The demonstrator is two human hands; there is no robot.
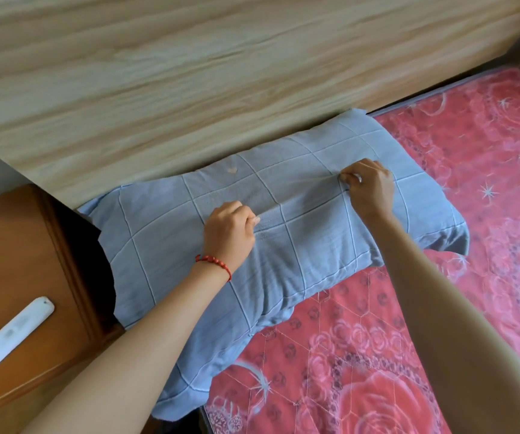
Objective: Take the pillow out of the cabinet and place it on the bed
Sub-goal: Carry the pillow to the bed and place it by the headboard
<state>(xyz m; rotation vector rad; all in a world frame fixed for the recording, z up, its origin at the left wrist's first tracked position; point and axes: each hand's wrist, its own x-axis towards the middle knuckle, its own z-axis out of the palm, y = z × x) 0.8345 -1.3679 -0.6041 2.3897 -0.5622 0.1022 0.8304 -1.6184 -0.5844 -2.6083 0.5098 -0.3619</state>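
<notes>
Now your bed [440,324] in its pink rose cover carries the blue checked pillow [283,245] against the wooden headboard [189,89], while your left hand [229,233] and right hand [369,186] each pinch its cloth.

Pillow at the head of the bed

The pillow [283,233] lies on the bed [440,308] against the headboard [221,73]. Both hands rest on it, left hand [229,234] left of right hand [368,187]. A nightstand [17,261] stands left, carrying a remote [11,335].
</notes>
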